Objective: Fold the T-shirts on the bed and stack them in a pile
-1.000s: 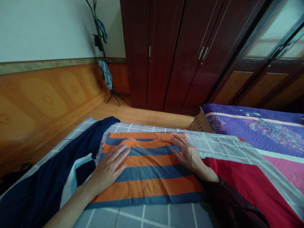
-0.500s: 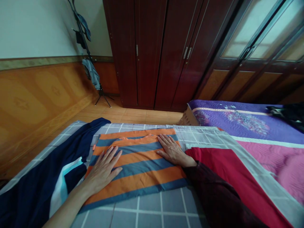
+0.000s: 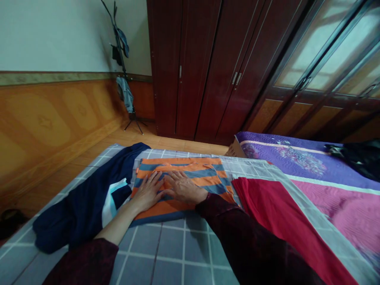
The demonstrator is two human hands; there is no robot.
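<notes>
A shirt with orange and grey-blue stripes [image 3: 204, 181] lies folded into a flat rectangle, its neckline toward the far side. My left hand [image 3: 148, 192] rests flat on its left part, fingers stretched out. Close beside it, my right hand [image 3: 184, 188] lies palm down on the middle of the shirt, fingers extended. The two hands meet at thumb and fingertips, and neither grips the cloth. To the left is a crumpled navy garment [image 3: 89, 198] with a white and light blue panel. A red garment [image 3: 273, 213] lies to the right, partly behind my right sleeve.
Beneath the clothes is a grey checked cover [image 3: 172, 253]. On the right are a purple and pink quilted spread [image 3: 311, 158] and a dark cloth [image 3: 356, 156]. Beyond the far edge stand a coat rack [image 3: 121, 59] and a dark red wardrobe [image 3: 198, 79].
My right hand has slid left from the shirt's right side to its middle, beside my left hand. The camera view has shifted, so the surroundings appear displaced.
</notes>
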